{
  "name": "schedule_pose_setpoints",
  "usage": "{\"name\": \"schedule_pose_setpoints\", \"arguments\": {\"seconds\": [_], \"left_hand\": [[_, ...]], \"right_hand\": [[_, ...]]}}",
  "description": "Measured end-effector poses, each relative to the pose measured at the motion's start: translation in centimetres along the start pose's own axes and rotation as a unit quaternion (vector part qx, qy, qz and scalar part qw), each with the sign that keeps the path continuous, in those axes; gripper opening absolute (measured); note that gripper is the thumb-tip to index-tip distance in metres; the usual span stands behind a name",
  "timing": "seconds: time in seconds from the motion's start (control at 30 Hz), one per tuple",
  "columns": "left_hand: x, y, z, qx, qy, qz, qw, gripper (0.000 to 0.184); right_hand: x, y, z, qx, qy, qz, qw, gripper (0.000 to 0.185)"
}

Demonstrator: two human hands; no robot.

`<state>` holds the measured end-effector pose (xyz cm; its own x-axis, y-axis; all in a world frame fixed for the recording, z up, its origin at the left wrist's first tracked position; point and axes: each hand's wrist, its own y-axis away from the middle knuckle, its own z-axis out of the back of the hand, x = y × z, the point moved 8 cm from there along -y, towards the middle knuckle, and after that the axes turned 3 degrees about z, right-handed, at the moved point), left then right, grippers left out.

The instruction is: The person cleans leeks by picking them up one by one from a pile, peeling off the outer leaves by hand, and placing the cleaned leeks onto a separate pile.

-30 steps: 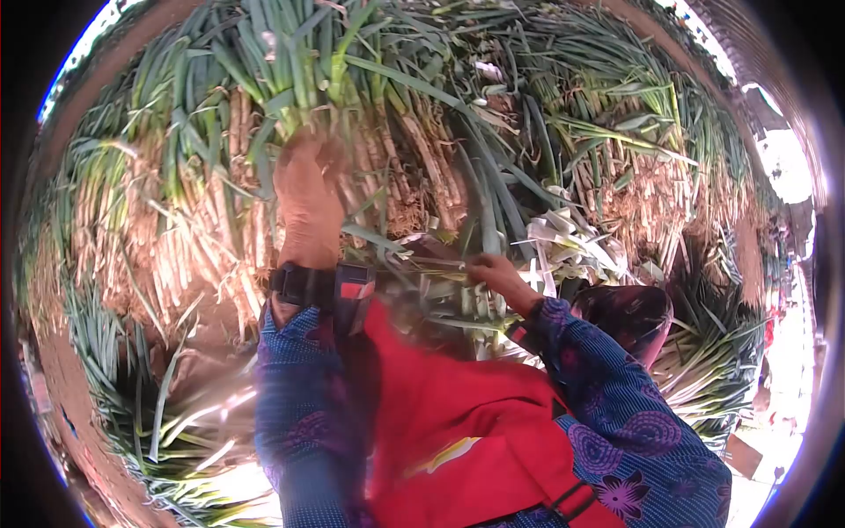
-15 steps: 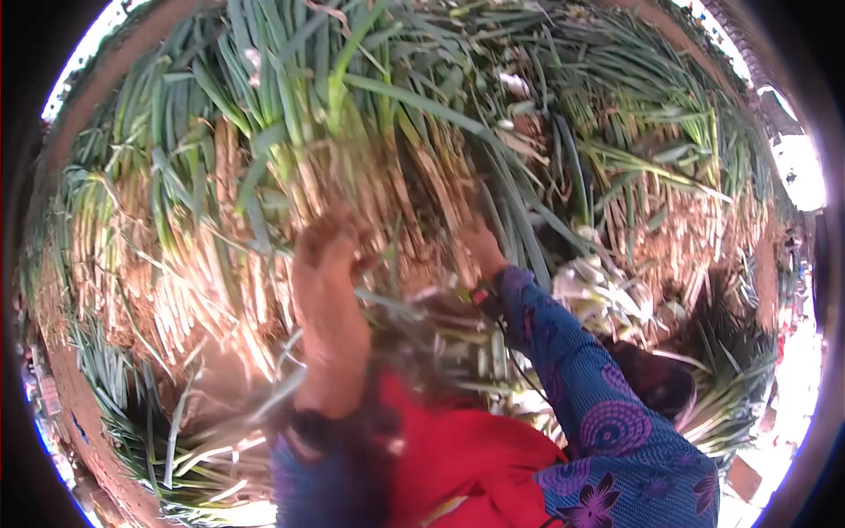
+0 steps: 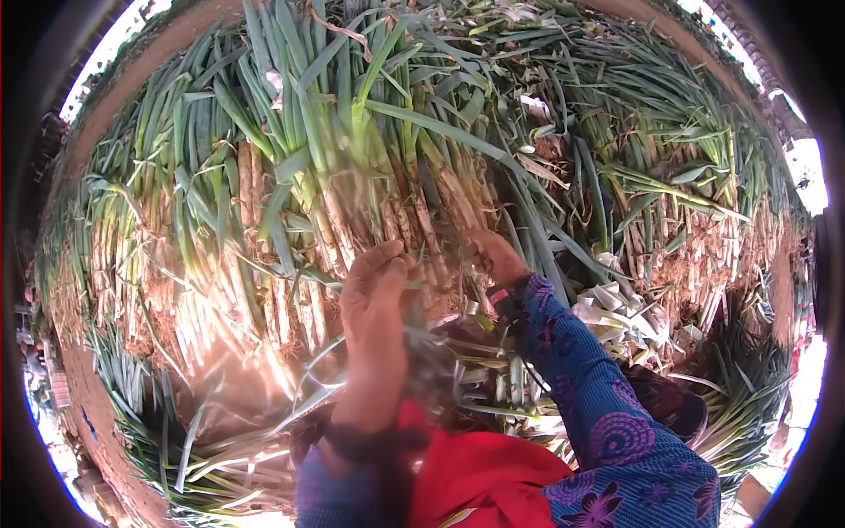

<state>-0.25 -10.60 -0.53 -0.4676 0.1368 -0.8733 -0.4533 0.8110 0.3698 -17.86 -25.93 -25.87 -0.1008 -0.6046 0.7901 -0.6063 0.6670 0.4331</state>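
Long leeks [image 3: 339,216] with green tops and pale, soil-stained stalks lean in a thick row in front of me. My left hand [image 3: 374,286] is before their lower ends, its fingers curled together. A blurred greenish strip shows beside those fingertips, but what they pinch is unclear. My right hand [image 3: 497,255] is closed at the lower end of a leek stalk [image 3: 456,198], its fingers partly hidden. Between the two hands, more stalks with stringy roots hang down.
Another leek pile [image 3: 687,229] lies to the right. Pale peelings [image 3: 620,312] are heaped beside my right sleeve, and cut leaves [image 3: 238,466] are scattered at the lower left. A brown rim of ground [image 3: 97,422] borders the left side.
My left hand has dropped away from the stalks, and its fingers have drawn together. My right hand stays at the stalk ends, with fingers more curled. The view has shifted slightly.
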Motion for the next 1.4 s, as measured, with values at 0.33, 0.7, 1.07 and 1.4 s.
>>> {"name": "schedule_pose_setpoints", "arguments": {"seconds": [0.33, 0.7, 1.07, 1.4], "left_hand": [[0.1, 0.9, 0.0, 0.017, -0.039, -0.012, 0.999, 0.02], [1.5, 0.3, 0.5, 0.037, -0.057, 0.003, 0.998, 0.018], [3.4, 0.4, -1.1, 0.076, -0.087, 0.034, 0.993, 0.022], [8.9, 0.9, -5.5, 0.138, -0.191, 0.054, 0.97, 0.023]], "right_hand": [[6.7, 8.6, 0.9, -0.036, 0.0, -0.093, 0.995, 0.029], [9.7, 22.8, -0.3, -0.105, 0.045, -0.096, 0.989, 0.028], [10.6, 31.5, -2.5, -0.161, 0.024, -0.126, 0.979, 0.033], [6.4, 52.8, -5.3, -0.167, -0.062, -0.153, 0.972, 0.039]]}}
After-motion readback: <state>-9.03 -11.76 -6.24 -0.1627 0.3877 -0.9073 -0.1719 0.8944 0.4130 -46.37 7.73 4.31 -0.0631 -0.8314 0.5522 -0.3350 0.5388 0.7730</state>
